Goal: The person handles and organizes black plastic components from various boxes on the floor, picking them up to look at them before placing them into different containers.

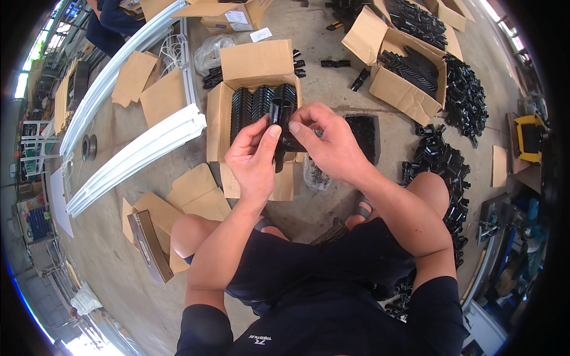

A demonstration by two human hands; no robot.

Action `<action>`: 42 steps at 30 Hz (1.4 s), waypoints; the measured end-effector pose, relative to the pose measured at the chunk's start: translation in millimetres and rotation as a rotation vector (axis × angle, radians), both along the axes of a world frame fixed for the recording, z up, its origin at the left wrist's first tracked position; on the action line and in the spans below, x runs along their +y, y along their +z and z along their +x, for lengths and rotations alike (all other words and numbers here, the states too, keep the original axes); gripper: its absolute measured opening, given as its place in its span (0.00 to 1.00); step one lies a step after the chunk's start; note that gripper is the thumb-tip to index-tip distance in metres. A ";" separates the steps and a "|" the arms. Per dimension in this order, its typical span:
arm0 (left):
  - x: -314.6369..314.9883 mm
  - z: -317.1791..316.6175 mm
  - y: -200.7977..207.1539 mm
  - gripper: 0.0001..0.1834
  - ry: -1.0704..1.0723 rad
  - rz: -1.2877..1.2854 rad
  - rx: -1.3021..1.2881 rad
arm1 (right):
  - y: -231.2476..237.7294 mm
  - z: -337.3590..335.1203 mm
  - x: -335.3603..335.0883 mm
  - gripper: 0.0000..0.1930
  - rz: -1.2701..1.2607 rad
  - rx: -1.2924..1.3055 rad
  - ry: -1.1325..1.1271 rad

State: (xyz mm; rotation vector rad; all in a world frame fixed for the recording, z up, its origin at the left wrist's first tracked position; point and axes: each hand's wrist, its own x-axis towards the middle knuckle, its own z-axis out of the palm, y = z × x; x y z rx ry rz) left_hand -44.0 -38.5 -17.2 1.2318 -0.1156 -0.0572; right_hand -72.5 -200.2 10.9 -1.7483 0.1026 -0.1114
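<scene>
A glossy black tubular fitting [279, 110], with a hollow round end facing up, is held in front of me above an open cardboard box [252, 62]. My left hand [255, 155] is closed on it, with the thumb pressed along its near side. On the fitting's right side, the thumb and bent fingers of my right hand [325, 137] pinch it. Part of the fitting is hidden by my fingers. Inside the box beneath, similar black pieces [241, 110] stand stacked in neat rows.
A second cardboard box [404, 101] at the right holds more black pieces, beside a loose heap [465, 95] of them. White metal profiles [139, 160] and flattened cardboard [193, 190] lie to the left. A clear plastic bag [316, 173] and a dark container [363, 133] sit near my right hand.
</scene>
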 end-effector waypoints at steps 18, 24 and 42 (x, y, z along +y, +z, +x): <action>-1.3 1.0 2.5 0.13 0.006 -0.007 0.017 | -5.2 1.5 2.0 0.10 0.216 0.128 0.016; -1.8 1.6 5.4 0.13 0.010 0.007 0.015 | -6.7 1.8 2.0 0.09 0.255 0.141 0.001; 2.7 0.7 5.0 0.13 0.023 0.006 0.037 | -6.7 3.3 6.8 0.09 0.175 0.080 0.023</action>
